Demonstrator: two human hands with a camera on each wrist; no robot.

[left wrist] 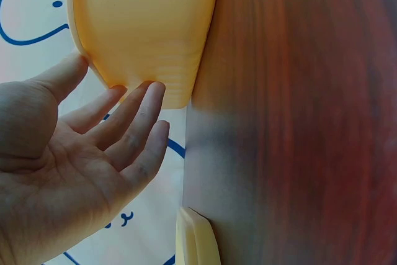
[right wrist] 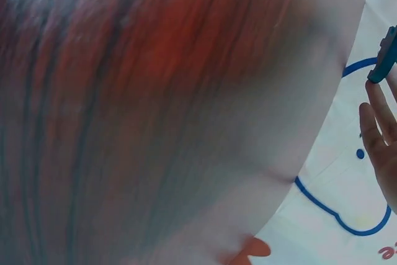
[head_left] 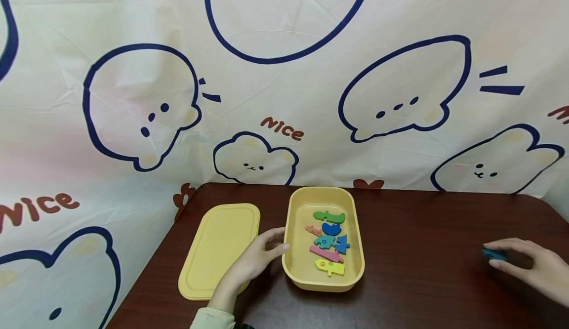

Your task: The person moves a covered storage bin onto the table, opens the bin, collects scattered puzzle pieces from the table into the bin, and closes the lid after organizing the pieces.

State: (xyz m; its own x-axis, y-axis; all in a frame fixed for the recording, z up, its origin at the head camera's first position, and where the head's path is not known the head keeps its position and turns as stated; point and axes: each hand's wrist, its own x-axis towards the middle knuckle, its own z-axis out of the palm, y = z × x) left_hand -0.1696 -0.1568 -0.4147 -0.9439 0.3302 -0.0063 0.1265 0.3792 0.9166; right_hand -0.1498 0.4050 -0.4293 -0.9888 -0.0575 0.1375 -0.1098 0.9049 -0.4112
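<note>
A yellow plastic box (head_left: pixel 323 285) stands at the middle of the table, and wooden puzzle pieces lie in it. Among them are a green piece (head_left: pixel 329 217), a pink piece (head_left: pixel 326 254) and a yellow piece (head_left: pixel 330 267). My left hand (head_left: pixel 254 257) is at the box's left side. In the left wrist view its thumb and relaxed fingertips touch the outside of the box wall (left wrist: pixel 142 29). Far to the right, my right hand (head_left: pixel 533 265) pinches a teal-blue puzzle piece (head_left: pixel 494 254) between thumb and fingers. The right wrist view catches that piece (right wrist: pixel 386 57) at its edge.
The yellow lid (head_left: pixel 220 247) lies flat on the table left of the box, partly behind my left forearm. Dark brown wood forms the tabletop (head_left: pixel 418 250). A white cloth (head_left: pixel 320 92) with blue cartoon outlines hangs behind the table and along its left.
</note>
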